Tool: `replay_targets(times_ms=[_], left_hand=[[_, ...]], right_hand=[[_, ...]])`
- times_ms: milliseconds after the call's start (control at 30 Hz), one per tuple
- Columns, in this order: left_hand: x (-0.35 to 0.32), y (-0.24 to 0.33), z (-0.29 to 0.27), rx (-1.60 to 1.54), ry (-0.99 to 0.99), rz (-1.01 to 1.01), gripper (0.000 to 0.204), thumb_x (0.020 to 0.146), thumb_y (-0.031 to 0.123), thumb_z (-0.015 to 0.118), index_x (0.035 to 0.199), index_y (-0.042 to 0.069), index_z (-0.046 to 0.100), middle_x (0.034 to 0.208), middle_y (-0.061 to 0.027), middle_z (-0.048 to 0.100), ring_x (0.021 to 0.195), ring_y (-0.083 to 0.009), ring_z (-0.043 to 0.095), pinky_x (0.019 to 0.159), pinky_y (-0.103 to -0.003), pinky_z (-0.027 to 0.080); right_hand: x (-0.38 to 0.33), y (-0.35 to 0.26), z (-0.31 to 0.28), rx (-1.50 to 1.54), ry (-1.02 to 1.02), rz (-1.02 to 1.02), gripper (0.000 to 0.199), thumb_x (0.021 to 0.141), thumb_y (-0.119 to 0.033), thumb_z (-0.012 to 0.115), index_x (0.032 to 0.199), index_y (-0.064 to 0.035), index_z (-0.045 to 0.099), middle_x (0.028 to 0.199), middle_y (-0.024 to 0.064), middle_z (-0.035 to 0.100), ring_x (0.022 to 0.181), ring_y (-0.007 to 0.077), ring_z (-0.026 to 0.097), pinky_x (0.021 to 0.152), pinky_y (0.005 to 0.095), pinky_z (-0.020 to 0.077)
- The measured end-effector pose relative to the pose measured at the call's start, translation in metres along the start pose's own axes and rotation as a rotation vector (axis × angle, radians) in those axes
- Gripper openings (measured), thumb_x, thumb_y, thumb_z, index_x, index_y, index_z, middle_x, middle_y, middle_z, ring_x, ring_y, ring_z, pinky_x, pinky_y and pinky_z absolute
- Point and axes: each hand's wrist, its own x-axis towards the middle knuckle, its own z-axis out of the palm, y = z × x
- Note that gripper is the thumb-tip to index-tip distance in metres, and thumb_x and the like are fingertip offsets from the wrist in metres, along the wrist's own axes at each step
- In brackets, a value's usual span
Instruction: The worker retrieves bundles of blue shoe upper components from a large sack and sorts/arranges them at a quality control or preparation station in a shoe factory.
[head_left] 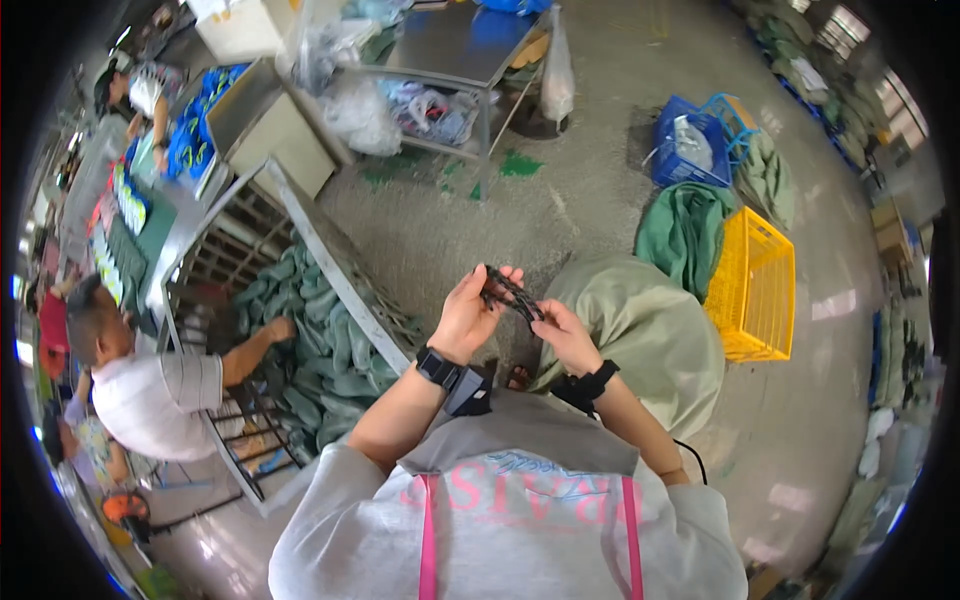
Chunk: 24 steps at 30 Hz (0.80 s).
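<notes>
A black, braided-looking cord or strap (513, 298) stretches between my two hands, in front of my chest. My left hand (468, 312) grips its left end, with fingers curled round it. The other end is pinched in my right hand (568, 338), between thumb and fingers. Its exact kind cannot be made out. Just beyond my right hand bulges a large pale green sack (640, 325). To the left of my left forearm, a metal cage cart (325, 250) holds a heap of dark green, shoe-like pieces (315, 330).
A co-worker (150, 390) at the left reaches into the cart. Right of the sack are a dark green cloth bag (685, 235), a yellow crate (755, 290) and a blue crate (690, 145). A metal table (450, 45) with plastic bags stands ahead.
</notes>
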Motion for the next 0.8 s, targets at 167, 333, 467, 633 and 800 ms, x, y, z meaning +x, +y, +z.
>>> replay_targets(times_ms=[167, 333, 467, 633, 800], left_hand=[[0.048, 0.013, 0.001, -0.078, 0.089, 0.218, 0.012, 0.094, 0.022, 0.044, 0.092, 0.009, 0.043, 0.081, -0.0047, 0.047, 0.074, -0.0169, 0.048, 0.072, -0.036, 0.045], [0.095, 0.044, -0.019, 0.157, 0.212, 0.397, 0.011, 0.092, 0.019, 0.048, 0.093, 0.01, 0.042, 0.076, 0.0003, 0.045, 0.061, -0.0087, 0.039, 0.057, -0.024, 0.037], [0.163, 0.05, -0.047, 0.584, 0.131, 0.207, 0.019, 0.092, 0.022, 0.05, 0.099, 0.005, 0.047, 0.086, -0.0027, 0.049, 0.076, -0.0091, 0.045, 0.065, -0.025, 0.039], [0.257, 0.092, -0.027, 0.842, -0.119, 0.072, 0.05, 0.089, 0.031, 0.055, 0.123, -0.001, 0.039, 0.11, -0.0094, 0.052, 0.097, -0.0133, 0.051, 0.083, -0.025, 0.042], [0.355, 0.166, -0.023, 0.988, -0.373, 0.15, 0.043, 0.087, 0.018, 0.057, 0.121, -0.001, 0.041, 0.097, -0.0068, 0.056, 0.087, -0.0138, 0.055, 0.075, -0.027, 0.047]], right_hand=[[0.063, 0.002, -0.004, 0.239, -0.361, 0.354, 0.02, 0.089, -0.008, 0.048, 0.107, -0.005, 0.04, 0.091, 0.0111, 0.061, 0.078, 0.0159, 0.062, 0.062, 0.0247, 0.0465], [0.147, -0.012, -0.011, 0.137, -0.56, 0.321, 0.041, 0.085, -0.001, 0.052, 0.12, -0.0044, 0.032, 0.078, 0.0064, 0.056, 0.063, 0.0123, 0.055, 0.057, 0.0241, 0.0455], [0.233, -0.002, -0.039, -0.097, -0.503, 0.262, 0.038, 0.084, -0.002, 0.053, 0.12, -0.0036, 0.043, 0.086, 0.0045, 0.057, 0.073, 0.0119, 0.058, 0.066, 0.0251, 0.049], [0.34, -0.006, -0.041, -0.119, -0.436, 0.219, 0.029, 0.09, -0.007, 0.046, 0.117, -0.0006, 0.048, 0.107, 0.0065, 0.055, 0.094, 0.0124, 0.055, 0.077, 0.0255, 0.0475], [0.44, -0.075, -0.04, 0.101, -0.523, 0.463, 0.052, 0.092, -0.015, 0.044, 0.138, -0.0053, 0.022, 0.128, 0.0118, 0.041, 0.114, 0.0185, 0.044, 0.094, 0.0347, 0.0391]])
